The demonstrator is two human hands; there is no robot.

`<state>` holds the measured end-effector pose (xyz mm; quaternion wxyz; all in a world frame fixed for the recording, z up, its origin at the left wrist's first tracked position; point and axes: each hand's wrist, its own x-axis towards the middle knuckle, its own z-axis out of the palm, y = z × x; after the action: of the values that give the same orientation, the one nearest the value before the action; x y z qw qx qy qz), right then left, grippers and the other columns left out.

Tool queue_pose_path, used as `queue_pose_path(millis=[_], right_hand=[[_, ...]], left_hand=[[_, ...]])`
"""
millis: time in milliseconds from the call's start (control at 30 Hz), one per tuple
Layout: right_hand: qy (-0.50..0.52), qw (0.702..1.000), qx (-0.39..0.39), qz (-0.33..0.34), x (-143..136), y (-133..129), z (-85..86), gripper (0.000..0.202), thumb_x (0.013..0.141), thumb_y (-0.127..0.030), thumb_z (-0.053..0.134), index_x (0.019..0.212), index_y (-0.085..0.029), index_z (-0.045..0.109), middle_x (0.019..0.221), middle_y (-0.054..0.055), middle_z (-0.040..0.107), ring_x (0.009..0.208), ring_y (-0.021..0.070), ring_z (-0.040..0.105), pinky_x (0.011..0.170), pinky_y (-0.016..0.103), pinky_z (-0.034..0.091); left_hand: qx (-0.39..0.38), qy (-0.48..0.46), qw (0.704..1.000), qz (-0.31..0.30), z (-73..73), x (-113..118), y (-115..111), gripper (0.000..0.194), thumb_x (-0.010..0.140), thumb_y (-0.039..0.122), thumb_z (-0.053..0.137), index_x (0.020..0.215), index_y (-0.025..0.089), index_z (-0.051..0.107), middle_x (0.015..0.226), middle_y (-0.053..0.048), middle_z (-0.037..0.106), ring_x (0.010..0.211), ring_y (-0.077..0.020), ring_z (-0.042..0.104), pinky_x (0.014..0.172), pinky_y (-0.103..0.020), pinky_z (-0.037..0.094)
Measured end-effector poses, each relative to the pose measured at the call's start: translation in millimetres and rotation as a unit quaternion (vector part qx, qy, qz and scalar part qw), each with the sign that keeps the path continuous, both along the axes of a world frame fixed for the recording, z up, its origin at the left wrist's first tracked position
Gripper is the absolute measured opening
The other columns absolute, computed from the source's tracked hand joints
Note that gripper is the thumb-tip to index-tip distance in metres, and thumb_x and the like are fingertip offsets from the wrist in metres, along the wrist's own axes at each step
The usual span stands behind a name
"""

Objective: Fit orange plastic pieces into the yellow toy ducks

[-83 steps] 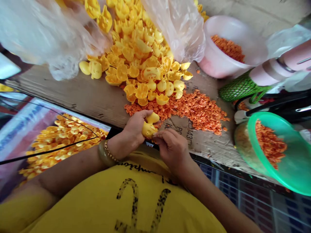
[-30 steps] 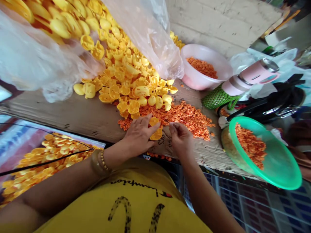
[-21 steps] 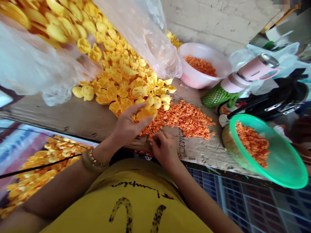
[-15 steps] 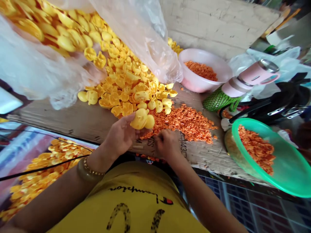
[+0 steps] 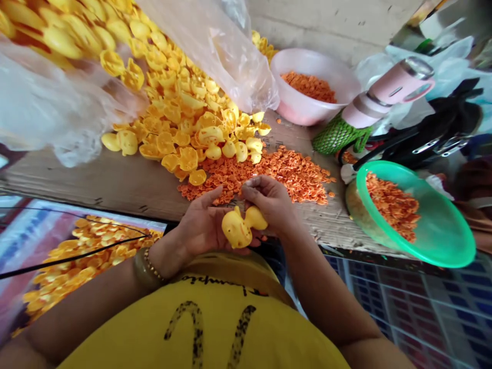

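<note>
A yellow plastic duck (image 5: 236, 229) with a rounded head and body lies on the fingers of my left hand (image 5: 202, 225), palm up and thumb stretched out. Close by on its right, my right hand (image 5: 274, 202) is closed in a pinch; whatever its fingertips hold is too small to make out. Just beyond both hands a heap of small orange plastic pieces (image 5: 295, 174) spreads over the cardboard (image 5: 115, 179). Behind and left of it is a large pile of yellow half shells (image 5: 172, 113), spilling from a clear plastic bag (image 5: 230, 61).
At the back right, a pink bowl (image 5: 286, 105) and a green basin (image 5: 453, 241) contain more orange pieces. Between them lean a pink tumbler (image 5: 400, 84) in a green net and a black bag (image 5: 434, 128). More yellow shells (image 5: 77, 261) lie below the left table edge.
My left hand has drawn the duck nearer my body and turned it. My right hand has risen from the cardboard beside the orange heap to the duck's right side. The view has shifted slightly.
</note>
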<state>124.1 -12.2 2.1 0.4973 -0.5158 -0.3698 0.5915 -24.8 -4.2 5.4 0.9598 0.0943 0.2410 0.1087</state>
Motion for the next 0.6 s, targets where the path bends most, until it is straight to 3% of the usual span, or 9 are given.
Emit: queue_pose_path(millis=[67,100,200,267,433,600], right_hand=[[-0.017,0.998,0.013,0.067,2.5,2.0,0.9,0.026,0.068,-0.037,0.071,0.074,-0.02,0.052,0.059,-0.006,0.056,0.048,0.008,0.051,0.045,0.02,0.043],[-0.032,0.997,0.034,0.06,4.5,2.9,1.3,0.023,0.069,-0.035,0.07,0.073,-0.02,0.053,0.06,-0.006,0.056,0.05,0.0078,0.052,0.048,0.02,0.044],[-0.096,0.986,0.114,-0.068,15.6,0.1,3.6,0.014,0.074,-0.032,0.066,0.077,-0.02,0.06,0.066,-0.005,0.057,0.057,0.0071,0.051,0.055,0.02,0.045],[-0.135,0.977,0.133,-0.095,24.4,-9.6,7.0,0.013,0.08,-0.033,0.063,0.086,-0.021,0.065,0.071,-0.003,0.06,0.061,0.008,0.053,0.059,0.022,0.047],[-0.098,0.993,0.058,0.01,25.8,-43.3,11.6,0.019,0.076,-0.037,0.068,0.087,-0.021,0.067,0.081,0.001,0.067,0.068,0.0142,0.063,0.063,0.029,0.056],[-0.085,0.994,0.053,-0.034,13.6,-52.1,0.8,0.015,0.072,-0.031,0.07,0.074,-0.02,0.061,0.074,0.0,0.065,0.067,0.0152,0.064,0.063,0.03,0.058]], left_hand=[[0.02,0.033,0.999,-0.02,1.6,3.0,-2.3,0.047,0.08,0.049,0.057,0.1,0.007,0.064,0.089,-0.019,0.071,0.076,-0.0284,0.07,0.068,-0.037,0.054],[0.032,0.052,0.998,-0.019,1.8,4.5,-3.3,0.037,0.082,0.041,0.059,0.098,0.008,0.064,0.087,-0.018,0.071,0.072,-0.0249,0.07,0.065,-0.034,0.054],[0.056,0.102,0.993,0.016,0.6,6.4,-4.4,0.017,0.083,0.023,0.06,0.097,0.013,0.063,0.083,-0.013,0.07,0.067,-0.0187,0.068,0.062,-0.028,0.055],[0.063,0.105,0.991,0.054,-0.3,5.5,-2.9,0.019,0.084,0.021,0.06,0.102,0.016,0.061,0.081,-0.01,0.069,0.069,-0.0187,0.068,0.064,-0.03,0.056],[0.069,0.071,0.988,0.12,-1.5,5.4,1.6,0.023,0.081,0.013,0.059,0.104,0.018,0.062,0.088,-0.007,0.067,0.075,-0.019,0.068,0.071,-0.035,0.058],[0.037,0.103,0.981,0.158,-1.2,12.7,0.4,0.016,0.084,0.017,0.053,0.095,0.013,0.064,0.083,-0.008,0.067,0.069,-0.0182,0.066,0.066,-0.033,0.057]])
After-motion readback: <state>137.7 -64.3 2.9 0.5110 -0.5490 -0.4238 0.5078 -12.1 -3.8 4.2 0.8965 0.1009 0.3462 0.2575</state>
